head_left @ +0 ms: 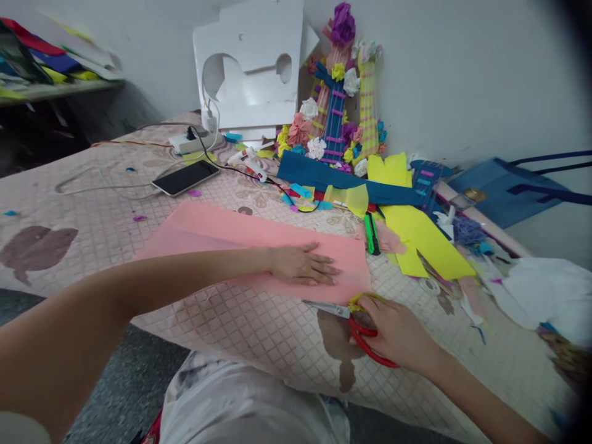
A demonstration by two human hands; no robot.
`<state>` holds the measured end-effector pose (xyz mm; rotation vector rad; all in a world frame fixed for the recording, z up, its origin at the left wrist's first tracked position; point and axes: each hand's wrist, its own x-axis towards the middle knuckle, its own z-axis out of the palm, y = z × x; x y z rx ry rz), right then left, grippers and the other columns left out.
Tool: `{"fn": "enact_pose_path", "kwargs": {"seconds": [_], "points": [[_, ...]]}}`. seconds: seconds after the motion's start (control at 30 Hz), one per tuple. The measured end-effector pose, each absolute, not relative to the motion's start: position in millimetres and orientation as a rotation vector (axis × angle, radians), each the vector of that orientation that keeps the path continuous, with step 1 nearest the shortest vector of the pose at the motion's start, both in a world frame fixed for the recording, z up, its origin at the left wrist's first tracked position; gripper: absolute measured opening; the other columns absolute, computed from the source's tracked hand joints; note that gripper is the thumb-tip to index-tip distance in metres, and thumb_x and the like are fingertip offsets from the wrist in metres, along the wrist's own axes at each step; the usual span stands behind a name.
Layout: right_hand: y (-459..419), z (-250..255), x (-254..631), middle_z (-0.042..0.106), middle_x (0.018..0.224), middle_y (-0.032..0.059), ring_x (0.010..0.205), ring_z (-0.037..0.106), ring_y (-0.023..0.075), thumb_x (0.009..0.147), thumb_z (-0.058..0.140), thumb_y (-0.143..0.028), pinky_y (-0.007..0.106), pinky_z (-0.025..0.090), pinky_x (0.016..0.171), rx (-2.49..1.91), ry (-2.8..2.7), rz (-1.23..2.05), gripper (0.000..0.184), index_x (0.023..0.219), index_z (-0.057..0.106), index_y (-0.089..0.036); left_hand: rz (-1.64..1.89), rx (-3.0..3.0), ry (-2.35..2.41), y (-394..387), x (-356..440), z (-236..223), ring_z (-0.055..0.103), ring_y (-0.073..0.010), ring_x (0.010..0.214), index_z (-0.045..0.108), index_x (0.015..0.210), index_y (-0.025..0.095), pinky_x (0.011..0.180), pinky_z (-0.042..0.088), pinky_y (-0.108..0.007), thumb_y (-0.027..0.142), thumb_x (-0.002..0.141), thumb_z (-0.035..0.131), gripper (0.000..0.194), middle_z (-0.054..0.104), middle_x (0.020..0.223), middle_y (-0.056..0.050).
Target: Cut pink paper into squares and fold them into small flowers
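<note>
A long pink sheet (208, 225), paper or thin foam, lies flat across the tablecloth in front of me. My left hand (303, 265) presses down on it near its right end, palm down with the fingers stretched out. In my right hand (393, 330) is a pair of scissors (363, 330) with red handles, one of them wrapped in yellow. Their blades point left along the sheet's near edge, close to its right corner. Whether the blades touch the sheet I cannot tell. A green utility knife (371, 233) lies just beyond the sheet's right end.
Behind the sheet are a phone (185, 178), a power strip (197, 142) with cables and a glue gun (254, 166). Paper-flower guitars (335, 117) lean on the wall beside white foam boards (259, 68). Yellow sheets (419, 237), a tape roll (430, 285) and a white bag (550, 290) lie right.
</note>
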<state>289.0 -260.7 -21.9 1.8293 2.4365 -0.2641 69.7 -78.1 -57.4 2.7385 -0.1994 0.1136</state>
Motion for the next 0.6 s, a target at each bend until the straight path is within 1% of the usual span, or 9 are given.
{"fn": "enact_pose_path", "kwargs": {"seconds": [0.13, 0.23, 0.43, 0.6], "points": [[-259.2, -22.8, 292.3, 0.065, 0.085, 0.005, 0.081, 0.064, 0.0242, 0.074, 0.066, -0.042, 0.031, 0.043, 0.067, 1.78, 2.41, -0.237, 0.032, 0.092, 0.051, -0.02, 0.116, 2.734, -0.184, -78.8, 69.7, -55.7, 0.018, -0.0159, 0.142, 0.037, 0.139, 0.035, 0.115, -0.008, -0.041, 0.034, 0.093, 0.033, 0.046, 0.034, 0.148, 0.006], [-259.9, -23.8, 295.0, 0.066, 0.084, 0.0051, 0.08, 0.064, 0.0248, 0.076, 0.065, -0.04, 0.032, 0.043, 0.065, 1.749, 2.374, -0.216, 0.03, 0.093, 0.051, -0.02, 0.126, 2.737, -0.2, -78.4, 69.3, -56.4, 0.018, -0.016, 0.142, 0.036, 0.14, 0.034, 0.115, -0.008, -0.041, 0.034, 0.094, 0.033, 0.046, 0.033, 0.148, 0.004], [-261.7, -20.5, 292.9, 0.065, 0.089, 0.0048, 0.085, 0.063, 0.0241, 0.071, 0.069, -0.043, 0.032, 0.044, 0.071, 1.809, 2.437, -0.255, 0.037, 0.096, 0.052, -0.021, 0.199, 2.757, -0.25, -76.5, 69.8, -60.1, 0.021, -0.0176, 0.141, 0.036, 0.14, 0.033, 0.115, -0.006, -0.045, 0.034, 0.094, 0.033, 0.046, 0.035, 0.148, 0.003], [-259.1, -19.8, 287.8, 0.065, 0.086, 0.0047, 0.082, 0.063, 0.0233, 0.07, 0.069, -0.043, 0.032, 0.044, 0.07, 1.854, 2.455, -0.283, 0.036, 0.093, 0.054, -0.021, 0.099, 2.774, -0.224, -77.6, 69.6, -57.2, 0.016, -0.0163, 0.142, 0.033, 0.142, 0.032, 0.114, -0.011, -0.042, 0.035, 0.095, 0.03, 0.047, 0.029, 0.15, 0.003]]}}
